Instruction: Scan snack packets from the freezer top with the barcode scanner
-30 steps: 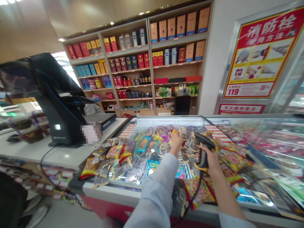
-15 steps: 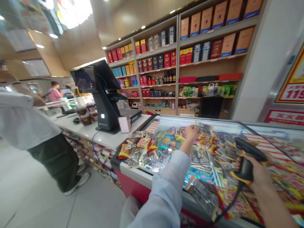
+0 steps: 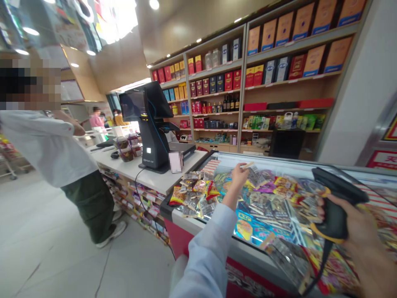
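My left hand point(image 3: 239, 176) reaches over the glass-topped freezer point(image 3: 310, 160), its fingers closed on the tan end of a small clear-and-dark snack packet point(image 3: 257, 177). My right hand point(image 3: 349, 219) is wrapped around the grip of a black barcode scanner point(image 3: 333, 225) with yellow trim, whose head points left over the packets. A cable runs down from its handle. Between my hands lie more dark snack packets and red-and-yellow bags point(image 3: 285, 185). Near the front edge rest a larger clear packet point(image 3: 287, 256) and a red-edged snack bag point(image 3: 336, 269).
A pile of snack bags point(image 3: 197, 190) sits on the freezer's left end. Beyond it, a white counter point(image 3: 124, 165) carries a black checkout terminal point(image 3: 153, 140) and several plastic tubs point(image 3: 125, 149). A person in a white shirt point(image 3: 58, 145) stands at left. Shelves of boxes point(image 3: 217, 82) line the back.
The view has swung left, so the scene sits further right. My left hand has drawn the snack packet slightly toward the left. The scanner stays in my right hand, its head now closer to level.
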The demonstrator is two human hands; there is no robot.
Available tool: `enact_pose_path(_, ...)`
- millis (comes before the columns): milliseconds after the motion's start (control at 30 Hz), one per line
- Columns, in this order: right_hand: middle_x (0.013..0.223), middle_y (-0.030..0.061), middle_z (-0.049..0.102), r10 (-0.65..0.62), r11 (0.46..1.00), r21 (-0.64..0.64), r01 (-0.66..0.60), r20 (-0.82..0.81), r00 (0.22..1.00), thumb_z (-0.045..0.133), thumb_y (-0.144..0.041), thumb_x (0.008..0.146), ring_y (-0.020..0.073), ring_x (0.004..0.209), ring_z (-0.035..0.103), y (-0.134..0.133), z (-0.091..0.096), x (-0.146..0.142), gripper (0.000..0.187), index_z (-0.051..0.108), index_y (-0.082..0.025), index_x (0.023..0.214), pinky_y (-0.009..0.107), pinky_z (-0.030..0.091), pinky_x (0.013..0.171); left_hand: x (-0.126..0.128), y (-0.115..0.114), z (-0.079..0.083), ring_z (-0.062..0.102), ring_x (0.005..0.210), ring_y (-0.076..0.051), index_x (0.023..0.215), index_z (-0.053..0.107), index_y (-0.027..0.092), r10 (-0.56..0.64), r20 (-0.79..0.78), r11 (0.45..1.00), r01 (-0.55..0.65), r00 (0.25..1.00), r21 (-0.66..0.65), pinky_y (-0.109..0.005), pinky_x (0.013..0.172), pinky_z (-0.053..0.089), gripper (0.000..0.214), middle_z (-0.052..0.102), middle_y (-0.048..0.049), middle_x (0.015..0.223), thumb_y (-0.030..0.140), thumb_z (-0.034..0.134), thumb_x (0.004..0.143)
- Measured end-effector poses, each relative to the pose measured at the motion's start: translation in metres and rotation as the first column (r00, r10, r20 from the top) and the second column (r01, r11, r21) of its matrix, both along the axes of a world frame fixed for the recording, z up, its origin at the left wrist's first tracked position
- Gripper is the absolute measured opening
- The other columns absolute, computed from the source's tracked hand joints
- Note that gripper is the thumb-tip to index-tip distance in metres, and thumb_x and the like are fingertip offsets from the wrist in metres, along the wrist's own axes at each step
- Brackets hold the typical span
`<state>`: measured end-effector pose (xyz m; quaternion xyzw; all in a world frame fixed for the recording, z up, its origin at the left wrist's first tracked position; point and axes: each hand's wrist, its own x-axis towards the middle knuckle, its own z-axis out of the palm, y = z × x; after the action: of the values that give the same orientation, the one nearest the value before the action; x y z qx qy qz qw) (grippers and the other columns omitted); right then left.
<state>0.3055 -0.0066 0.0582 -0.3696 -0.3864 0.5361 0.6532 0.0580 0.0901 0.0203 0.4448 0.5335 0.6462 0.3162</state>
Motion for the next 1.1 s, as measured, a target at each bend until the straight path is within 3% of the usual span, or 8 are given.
enact_pose_path(133,0.054,0.0005,0.057,0.142,0.988,-0.058,-0.145,-0.061,0.988,0.082,-0.028,0.044,0.0113,0.037,0.049,-0.014,0.001,-0.029,0.032,0.061,-0.017,0.064,0.020,0.040,0.029,-0.026,-0.029,-0.005,0.062,0.069,-0.011,0.118,0.055,0.020,0.025,0.066,0.998,-0.028,0.998,0.057,-0.021,0.059,0.053,0.043,0.065,-0.0016,0.087,0.018,0.060,0.075)
enact_pose_path(233,0.055,0.0003,0.059,0.209,0.976,-0.052,-0.211,-0.039,0.977,0.085,-0.032,0.047,0.0116,0.037,0.050,-0.024,-0.007,-0.055,0.035,0.060,-0.016,0.066,0.020,0.041,0.030,-0.046,-0.054,-0.012,0.060,0.065,-0.010,0.120,0.052,0.021,0.098,-0.005,0.991,-0.097,0.995,0.092,-0.022,0.060,0.051,0.043,0.065,-0.0016,0.090,0.019,0.059,0.078)
enact_pose_path(400,0.054,-0.0004,0.059,0.340,0.940,-0.058,-0.338,0.033,0.940,0.084,-0.039,0.053,0.0114,0.037,0.050,-0.038,-0.038,-0.102,0.037,0.063,-0.016,0.073,0.021,0.041,0.031,-0.074,-0.098,-0.031,0.060,0.066,-0.012,0.126,0.046,0.022,0.265,-0.213,0.958,-0.232,0.940,0.168,-0.025,0.071,0.048,0.043,0.067,-0.0006,0.088,0.018,0.053,0.084)
enact_pose_path(533,0.053,-0.0001,0.058,0.429,0.902,-0.095,-0.422,0.064,0.901,0.081,-0.043,0.058,0.0126,0.037,0.050,-0.042,-0.066,-0.131,0.036,0.063,-0.016,0.073,0.023,0.041,0.031,-0.090,-0.123,-0.044,0.064,0.081,-0.018,0.126,0.046,0.020,0.399,-0.358,0.916,-0.352,0.844,0.190,-0.032,0.081,0.048,0.037,0.068,-0.0061,0.099,0.018,0.044,0.089)
enact_pose_path(700,0.050,0.0000,0.057,0.481,0.877,-0.080,-0.475,0.111,0.870,0.079,-0.046,0.061,0.0130,0.036,0.049,-0.044,-0.079,-0.147,0.035,0.062,-0.016,0.070,0.024,0.040,0.033,-0.105,-0.130,-0.049,0.061,0.105,-0.022,0.128,0.046,0.020,0.464,-0.448,0.886,-0.402,0.764,0.231,-0.035,0.092,0.045,0.037,0.063,-0.0114,0.119,0.019,0.040,0.091)
enact_pose_path(900,0.047,0.0001,0.055,0.523,0.842,-0.005,-0.539,0.244,0.816,0.076,-0.048,0.066,0.0130,0.036,0.049,-0.049,-0.072,-0.148,0.035,0.060,-0.017,0.064,0.025,0.042,0.037,-0.113,-0.124,-0.051,0.065,0.092,-0.020,0.133,0.041,0.020,0.458,-0.451,0.889,-0.400,0.766,0.223,-0.033,0.085,0.048,0.041,0.067,-0.0102,0.108,0.020,0.040,0.092)
enact_pose_path(1100,0.045,0.0007,0.055,0.518,0.843,-0.009,-0.538,0.287,0.806,0.074,-0.049,0.067,0.0139,0.036,0.050,-0.050,-0.071,-0.148,0.037,0.058,-0.017,0.061,0.026,0.042,0.037,-0.113,-0.123,-0.050,0.065,0.095,-0.020,0.131,0.042,0.020,0.465,-0.459,0.885,-0.401,0.757,0.236,-0.033,0.087,0.047,0.039,0.066,-0.0102,0.110,0.019,0.041,0.092)
